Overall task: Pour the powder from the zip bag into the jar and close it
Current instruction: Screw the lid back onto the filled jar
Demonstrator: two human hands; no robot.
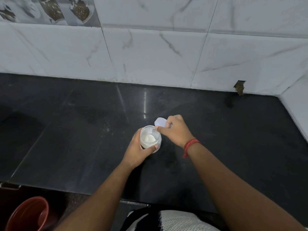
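The left hand (pixel 139 148) is wrapped around the open jar (pixel 150 139), which stands mid-desk (pixel 83 130) and contains white powder (pixel 149 138). The right hand (pixel 175 130) pinches a small pale item, possibly the zip bag (pixel 160 122), at the jar rim. No legible labels.

The counter (pixel 83 130) was glossy black, faintly flecked with pale specks near the jar (pixel 150 139). The jar was clear, with white powder (pixel 150 138) heaped inside. The lid (pixel 160 122) held in the right hand (pixel 176 130) was a pale bluish white. A red thread band (pixel 190 145) circled the right wrist. The wall tiles (pixel 166 52) were white with thin grey-brown marble veins; one tile (pixel 48 10) at the top left carried a grey and brown printed picture. A bucket (pixel 26 214) at the lower left was reddish brown. The person's shirt (pixel 175 220) was white mesh with black.
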